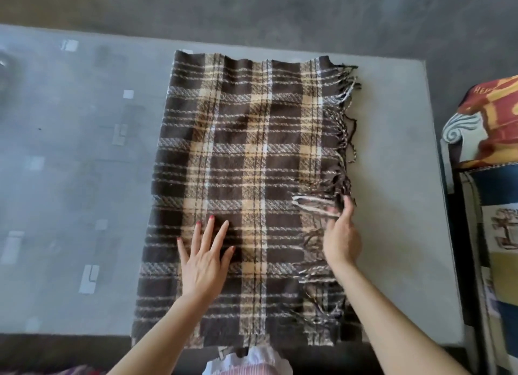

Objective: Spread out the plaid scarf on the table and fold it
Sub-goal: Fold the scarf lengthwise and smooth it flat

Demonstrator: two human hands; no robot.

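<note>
A white ruffled garment (252, 359) shows at 6 o'clock, nearest the camera. Beyond it the plaid scarf (246, 156) lies folded flat on the grey desk (392, 178), fringe along its 3 o'clock edge. The left hand (206, 255) presses flat on the scarf, fingers straight and spread. The right hand (340, 234) rests on the fringe (342, 139); whether its fingers pinch the strands cannot be told.
</note>
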